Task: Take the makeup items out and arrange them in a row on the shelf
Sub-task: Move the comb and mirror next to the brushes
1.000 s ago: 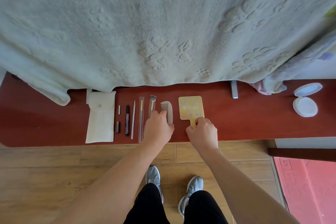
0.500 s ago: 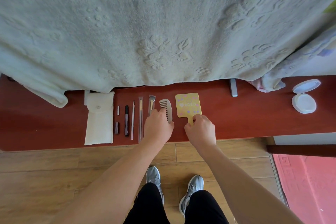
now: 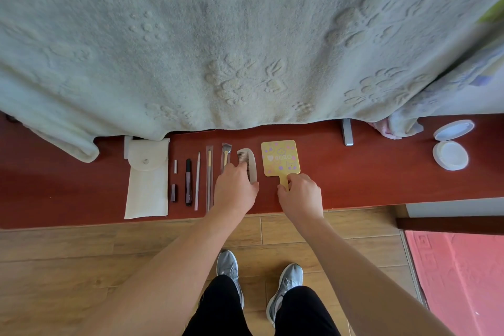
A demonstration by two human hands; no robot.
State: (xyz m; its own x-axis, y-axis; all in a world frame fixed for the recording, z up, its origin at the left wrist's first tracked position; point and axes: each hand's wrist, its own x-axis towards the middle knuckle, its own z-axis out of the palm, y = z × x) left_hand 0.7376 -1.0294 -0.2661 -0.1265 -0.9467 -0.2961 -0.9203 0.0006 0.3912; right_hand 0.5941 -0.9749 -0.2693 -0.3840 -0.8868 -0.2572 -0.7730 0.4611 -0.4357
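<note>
Our left hand (image 3: pixel 235 190) is on the near end of the comb (image 3: pixel 247 161), fingers curled over it, thumb against its right edge: a pinch. Our right hand (image 3: pixel 300 195) pinches the handle of the yellow hand mirror (image 3: pixel 279 157) between thumb and forefinger. Both items lie flat on the red-brown shelf (image 3: pixel 368 172), comb just left of the mirror, not touching.

Row going left from the comb:
- small brush in sleeve (image 3: pixel 226 154), near end hidden under our left hand
- long brush in sleeve (image 3: pixel 209 177)
- thin white stick (image 3: pixel 197 180)
- dark tube (image 3: pixel 188 181)
- short white piece (image 3: pixel 176 166) far, short dark piece (image 3: pixel 173 192) near
- white pouch (image 3: pixel 147 183), flap closed, at the left end

An open round compact (image 3: pixel 450 148) sits well apart at the right. A pale blanket (image 3: pixel 245 35) hangs over the shelf's far edge.
</note>
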